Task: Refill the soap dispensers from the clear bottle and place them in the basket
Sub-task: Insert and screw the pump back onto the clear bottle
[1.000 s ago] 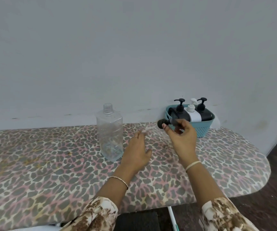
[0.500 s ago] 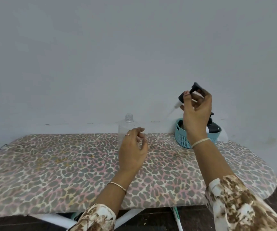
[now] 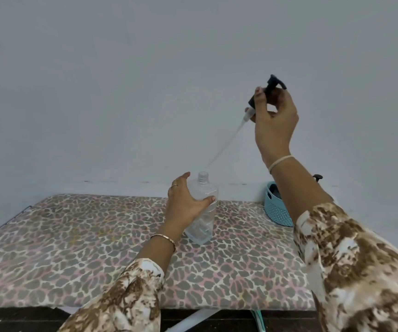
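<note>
Table | left grip wrapped round bottle, upright mid-table, neck uncapped | tube slants from just above neck toward 1 o'clock | right grip pinches pump, held high | basket at bottle's 3 o'clock | advice: steady bottle; swing pump over neck; feed tube straight down.

A plain pale grey wall rises behind a leopard-print covered table over dark floor.

Mostly hidden behind the right forearm: basket, with just one black pump tip peeking out. Partly covered by the left hand: clear bottle.
</note>
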